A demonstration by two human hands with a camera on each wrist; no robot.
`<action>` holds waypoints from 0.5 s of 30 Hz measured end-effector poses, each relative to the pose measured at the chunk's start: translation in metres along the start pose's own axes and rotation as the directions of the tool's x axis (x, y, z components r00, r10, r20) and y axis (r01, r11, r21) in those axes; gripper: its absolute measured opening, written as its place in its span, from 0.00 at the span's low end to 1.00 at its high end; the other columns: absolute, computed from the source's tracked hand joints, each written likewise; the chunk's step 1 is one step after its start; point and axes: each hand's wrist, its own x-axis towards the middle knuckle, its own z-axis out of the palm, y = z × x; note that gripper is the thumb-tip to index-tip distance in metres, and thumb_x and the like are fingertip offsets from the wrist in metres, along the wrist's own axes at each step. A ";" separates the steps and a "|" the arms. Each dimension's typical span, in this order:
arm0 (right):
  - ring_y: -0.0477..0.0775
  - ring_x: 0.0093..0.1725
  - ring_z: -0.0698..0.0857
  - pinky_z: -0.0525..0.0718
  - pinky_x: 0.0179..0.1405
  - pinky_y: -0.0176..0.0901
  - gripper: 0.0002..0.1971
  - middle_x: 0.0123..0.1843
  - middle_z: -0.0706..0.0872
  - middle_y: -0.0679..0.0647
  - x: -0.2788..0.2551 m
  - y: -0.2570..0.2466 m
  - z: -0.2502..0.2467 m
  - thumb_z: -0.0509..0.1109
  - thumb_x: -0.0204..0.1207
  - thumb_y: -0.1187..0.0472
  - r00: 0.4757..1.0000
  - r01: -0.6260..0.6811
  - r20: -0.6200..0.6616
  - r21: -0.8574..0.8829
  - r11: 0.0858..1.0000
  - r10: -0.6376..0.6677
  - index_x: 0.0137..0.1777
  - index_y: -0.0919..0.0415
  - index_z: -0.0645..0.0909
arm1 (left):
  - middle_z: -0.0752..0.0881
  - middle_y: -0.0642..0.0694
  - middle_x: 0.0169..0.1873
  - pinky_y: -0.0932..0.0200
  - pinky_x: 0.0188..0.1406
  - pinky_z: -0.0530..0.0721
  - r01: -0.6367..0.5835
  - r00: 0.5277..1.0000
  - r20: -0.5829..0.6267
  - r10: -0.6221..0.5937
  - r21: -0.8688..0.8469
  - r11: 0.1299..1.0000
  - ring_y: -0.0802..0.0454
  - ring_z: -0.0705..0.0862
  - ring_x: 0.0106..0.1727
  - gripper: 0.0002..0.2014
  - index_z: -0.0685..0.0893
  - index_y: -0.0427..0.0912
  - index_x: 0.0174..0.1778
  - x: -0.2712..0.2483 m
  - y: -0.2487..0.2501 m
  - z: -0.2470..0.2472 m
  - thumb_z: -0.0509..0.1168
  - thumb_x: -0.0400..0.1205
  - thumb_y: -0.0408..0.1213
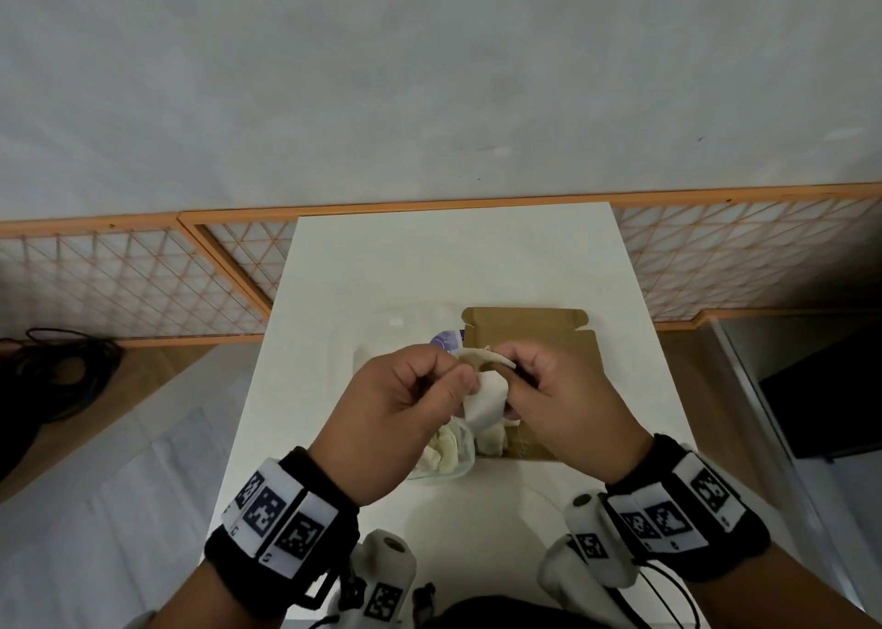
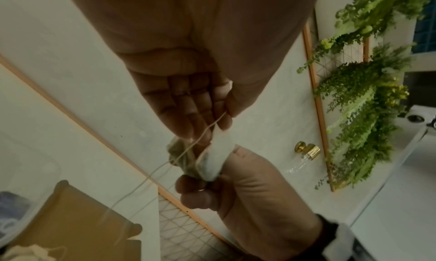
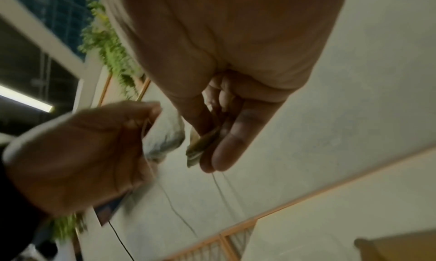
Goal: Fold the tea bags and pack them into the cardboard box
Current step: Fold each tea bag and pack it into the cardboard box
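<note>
Grip: both hands hold one tea bag (image 1: 484, 397) between them, raised above the table; the left hand (image 1: 396, 418) pinches its white paper end between thumb and curled fingers, and the right hand (image 1: 563, 409) pinches the other, darker end between thumb and fingers.
Table (image 1: 429, 266): white, narrow, running away from the person toward a pale wall with an orange-framed lattice along its foot.
Cardboard box (image 1: 525, 330): brown, lying open on the table with its flap back, directly under and beyond the hands.
Clear bag (image 1: 446, 452): near the box's left side, under the left hand, with pale tea bags inside it.
More tea bags (image 1: 491, 437): at least one pale one sits in the near end of the box, below the held one.
Tea bag string (image 2: 151, 173): thin and pale, trailing loose from the held bag down toward the box in the left wrist view.
</note>
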 end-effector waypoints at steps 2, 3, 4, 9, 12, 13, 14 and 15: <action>0.56 0.43 0.92 0.91 0.40 0.53 0.09 0.44 0.93 0.55 0.000 -0.002 -0.001 0.67 0.91 0.60 1.000 -0.023 0.020 0.105 0.994 0.021 0.55 0.54 0.90 | 0.91 0.45 0.36 0.38 0.48 0.88 0.006 1.000 -0.025 -0.005 0.031 0.999 0.41 0.88 0.42 0.10 0.91 0.48 0.43 0.002 -0.001 0.002 0.69 0.85 0.47; 0.56 0.45 0.93 0.92 0.41 0.50 0.09 0.45 0.93 0.56 -0.001 -0.004 -0.001 0.67 0.91 0.60 0.999 -0.035 0.042 0.145 0.989 0.029 0.56 0.57 0.90 | 0.92 0.47 0.38 0.41 0.51 0.88 0.001 0.999 -0.045 0.001 0.053 0.999 0.44 0.89 0.43 0.10 0.91 0.49 0.43 0.003 -0.002 0.002 0.69 0.86 0.47; 0.57 0.46 0.93 0.93 0.43 0.52 0.09 0.46 0.93 0.58 -0.002 -0.006 -0.001 0.67 0.91 0.59 0.998 -0.042 0.059 0.160 0.986 0.033 0.56 0.59 0.90 | 0.92 0.50 0.39 0.44 0.54 0.88 -0.002 0.998 -0.067 0.007 0.076 0.997 0.50 0.90 0.45 0.10 0.91 0.49 0.42 0.003 -0.002 0.002 0.69 0.87 0.46; 0.69 0.50 0.93 0.94 0.51 0.70 0.15 0.49 0.92 0.68 -0.005 -0.011 -0.001 0.65 0.92 0.54 0.989 -0.095 0.135 0.238 0.967 0.063 0.58 0.65 0.88 | 0.93 0.51 0.38 0.49 0.68 0.83 0.011 0.996 -0.087 -0.006 0.050 0.999 0.59 0.90 0.48 0.11 0.92 0.48 0.39 0.003 0.005 0.004 0.70 0.87 0.41; 0.67 0.50 0.94 0.93 0.52 0.71 0.16 0.50 0.91 0.70 -0.006 -0.015 -0.006 0.63 0.92 0.55 0.987 -0.127 0.131 0.314 0.941 0.090 0.59 0.66 0.88 | 0.92 0.50 0.36 0.52 0.53 0.87 -0.014 0.995 -0.096 0.017 0.035 0.999 0.53 0.89 0.42 0.11 0.93 0.49 0.39 0.005 0.005 0.005 0.71 0.87 0.38; 0.67 0.50 0.94 0.94 0.52 0.70 0.17 0.49 0.91 0.70 -0.006 -0.017 -0.007 0.63 0.91 0.54 0.988 -0.133 0.117 0.342 0.930 0.098 0.59 0.67 0.89 | 0.92 0.50 0.36 0.54 0.50 0.87 -0.027 0.994 -0.102 0.031 0.045 0.999 0.53 0.89 0.42 0.11 0.93 0.49 0.39 0.006 0.005 0.005 0.71 0.87 0.38; 0.67 0.50 0.94 0.95 0.51 0.67 0.19 0.50 0.91 0.71 -0.006 -0.019 -0.009 0.64 0.90 0.52 0.989 -0.137 0.109 0.362 0.922 0.104 0.59 0.66 0.89 | 0.92 0.51 0.36 0.57 0.48 0.87 -0.039 0.993 -0.106 0.045 0.055 0.998 0.54 0.89 0.42 0.10 0.93 0.49 0.40 0.007 0.006 0.005 0.71 0.87 0.38; 0.67 0.51 0.94 0.95 0.50 0.63 0.19 0.50 0.91 0.72 -0.006 -0.021 -0.010 0.65 0.88 0.50 0.989 -0.135 0.108 0.361 0.923 0.102 0.60 0.64 0.90 | 0.92 0.51 0.36 0.61 0.48 0.86 -0.051 0.992 -0.109 0.058 0.063 0.997 0.55 0.89 0.42 0.10 0.93 0.49 0.41 0.007 0.006 0.005 0.71 0.87 0.38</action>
